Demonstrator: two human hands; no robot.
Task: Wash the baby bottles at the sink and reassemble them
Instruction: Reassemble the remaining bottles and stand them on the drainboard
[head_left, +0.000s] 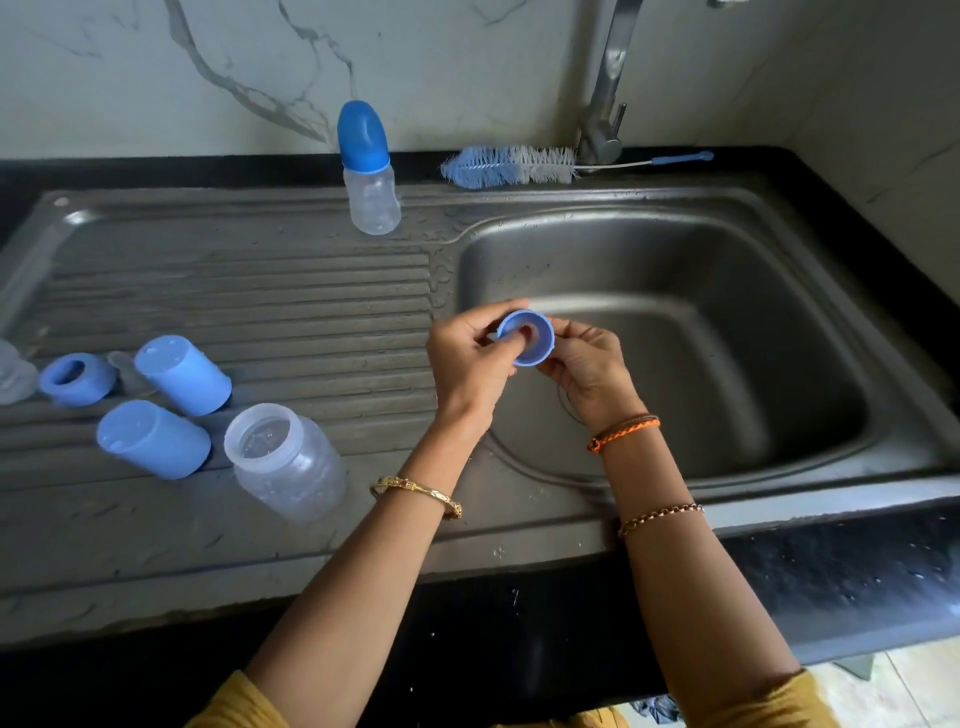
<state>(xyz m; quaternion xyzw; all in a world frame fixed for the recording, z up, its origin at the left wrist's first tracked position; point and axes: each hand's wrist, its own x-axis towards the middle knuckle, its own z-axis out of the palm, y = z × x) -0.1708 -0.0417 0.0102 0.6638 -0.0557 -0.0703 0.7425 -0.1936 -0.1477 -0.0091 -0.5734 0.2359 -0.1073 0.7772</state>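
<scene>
Now both hands grip one part over the steel sink (675, 364).
Left hand (475, 358) and right hand (587, 371) pinch the round blue plastic collar ring (535, 345).

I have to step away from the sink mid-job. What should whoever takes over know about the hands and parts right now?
Hands: left hand and right hand both grip a blue collar ring over the basin; left fingers press inside it, seemingly seating a teat.
Done: one assembled bottle stands capped at the back.
Left: on the drainboard, an open bottle body, two blue caps, a second ring and a clear teat await assembly.
Brush lies by the tap.
</scene>
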